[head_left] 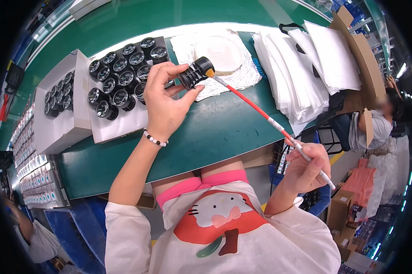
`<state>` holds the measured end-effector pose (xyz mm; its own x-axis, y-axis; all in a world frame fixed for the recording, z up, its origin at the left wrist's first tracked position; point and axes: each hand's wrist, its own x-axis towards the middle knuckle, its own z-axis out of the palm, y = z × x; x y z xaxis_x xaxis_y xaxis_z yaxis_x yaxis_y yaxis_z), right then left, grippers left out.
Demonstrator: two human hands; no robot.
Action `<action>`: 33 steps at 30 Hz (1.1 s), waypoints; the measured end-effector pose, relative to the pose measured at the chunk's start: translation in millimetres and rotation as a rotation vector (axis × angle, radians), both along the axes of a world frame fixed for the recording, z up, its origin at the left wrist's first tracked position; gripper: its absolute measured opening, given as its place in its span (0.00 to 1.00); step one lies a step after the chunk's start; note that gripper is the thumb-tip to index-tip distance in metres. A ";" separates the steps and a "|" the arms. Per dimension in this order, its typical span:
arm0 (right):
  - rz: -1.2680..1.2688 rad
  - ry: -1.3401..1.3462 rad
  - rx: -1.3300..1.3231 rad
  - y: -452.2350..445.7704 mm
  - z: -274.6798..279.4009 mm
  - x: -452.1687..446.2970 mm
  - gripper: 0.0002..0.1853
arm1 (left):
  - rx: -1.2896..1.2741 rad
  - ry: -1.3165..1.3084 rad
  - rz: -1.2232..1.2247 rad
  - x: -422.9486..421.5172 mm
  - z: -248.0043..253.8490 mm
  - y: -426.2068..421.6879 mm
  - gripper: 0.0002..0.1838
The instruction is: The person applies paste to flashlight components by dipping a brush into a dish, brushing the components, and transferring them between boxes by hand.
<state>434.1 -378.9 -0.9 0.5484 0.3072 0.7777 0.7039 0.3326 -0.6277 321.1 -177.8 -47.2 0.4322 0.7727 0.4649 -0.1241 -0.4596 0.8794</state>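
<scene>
Black plastic-looking ribs ring the cylinder, pinched above the table between my left hand's thumb and fingers, seemingly tilted to present its end to the orange-bristled brush. My right hand pinches this slim tool pen-fashion, probably for control. Glassy-faced units fill a white tray.

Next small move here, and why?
Probably rotate the black part slightly with the left hand, brush held steady: the right hand has the brush's yellowish tip at the part's end, and the left holds the part by its ribbed side.
</scene>
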 end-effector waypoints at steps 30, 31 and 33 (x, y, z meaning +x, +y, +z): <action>0.113 -0.101 -0.122 -5.8 3.0 2.5 0.14 | 0.293 0.041 0.104 1.8 -5.1 2.1 0.19; 0.118 -0.103 -0.122 -6.0 3.1 2.7 0.14 | 0.295 0.041 0.104 1.8 -5.1 2.0 0.19; 0.127 -0.110 -0.125 -6.1 3.4 2.9 0.14 | 0.298 0.042 0.103 1.7 -4.9 1.8 0.19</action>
